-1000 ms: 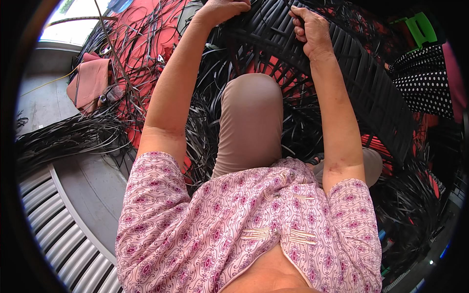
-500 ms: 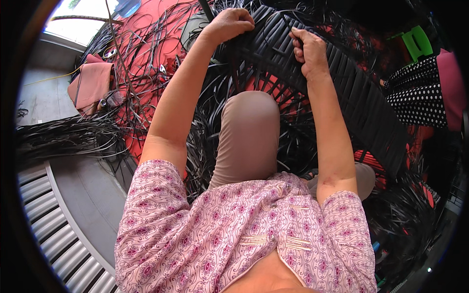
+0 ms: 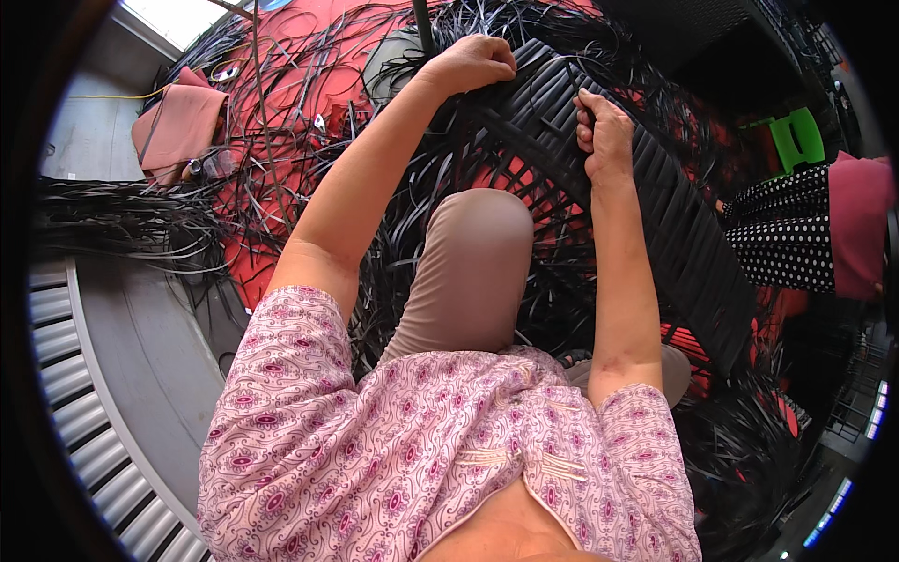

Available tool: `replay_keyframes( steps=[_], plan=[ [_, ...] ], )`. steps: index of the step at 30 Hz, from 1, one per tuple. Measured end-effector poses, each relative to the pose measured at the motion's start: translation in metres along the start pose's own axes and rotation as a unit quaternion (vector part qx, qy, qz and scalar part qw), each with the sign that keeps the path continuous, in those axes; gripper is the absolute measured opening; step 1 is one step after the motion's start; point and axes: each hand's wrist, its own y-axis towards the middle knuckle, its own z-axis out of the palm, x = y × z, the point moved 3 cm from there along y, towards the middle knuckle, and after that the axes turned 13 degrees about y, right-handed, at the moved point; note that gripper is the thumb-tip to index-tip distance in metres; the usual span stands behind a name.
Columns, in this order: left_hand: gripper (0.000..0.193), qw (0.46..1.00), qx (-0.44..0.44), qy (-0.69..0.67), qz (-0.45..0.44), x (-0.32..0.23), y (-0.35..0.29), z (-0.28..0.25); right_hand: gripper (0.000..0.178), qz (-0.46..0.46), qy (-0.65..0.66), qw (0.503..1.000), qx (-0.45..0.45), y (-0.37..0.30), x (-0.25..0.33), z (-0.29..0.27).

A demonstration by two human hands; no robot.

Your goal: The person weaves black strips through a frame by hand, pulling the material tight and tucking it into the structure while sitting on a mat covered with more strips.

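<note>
In front of me lies a long dark panel woven from flat black strips (image 3: 655, 197), running from the top middle down toward the right. My left hand (image 3: 473, 66) is at its far left end, the fingers bent and pinched together at the weave. What they grip is hidden behind the knuckles. My right hand (image 3: 607, 136) is closed above the panel, thumb against the curled fingers. A thin black strip (image 3: 572, 77) rises from this pinch toward the panel's far end. Under the near side, an open lattice of strips (image 3: 534, 178) shows the red floor.
Loose black strips (image 3: 318, 84) lie tangled over the red floor (image 3: 248, 258). A bundle of strips (image 3: 122, 215) and a pink cloth (image 3: 178, 131) are at left, with a slatted metal rack (image 3: 80, 403) nearer. At right are a green plastic chair (image 3: 798, 140) and another person's polka-dot clothing (image 3: 787, 234).
The whole view has tilted, and both hands appear lower and slightly farther right. Both stay closed at the woven panel, about as far apart as before.
</note>
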Motion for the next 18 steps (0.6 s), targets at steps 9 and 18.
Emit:
replay_keyframes(
  steps=[9,18],
  plan=[
    [0.024,1.0,-0.008,0.012,-0.008,0.006,0.0018,0.0028,0.017,0.002,-0.011,1.0,0.001,-0.0004,-0.0006,0.0008],
    [0.017,1.0,-0.017,0.008,0.01,0.0056,0.0013,0.0045,0.019,0.001,-0.017,1.0,0.008,-0.0003,-0.0001,0.0003]
  ],
)
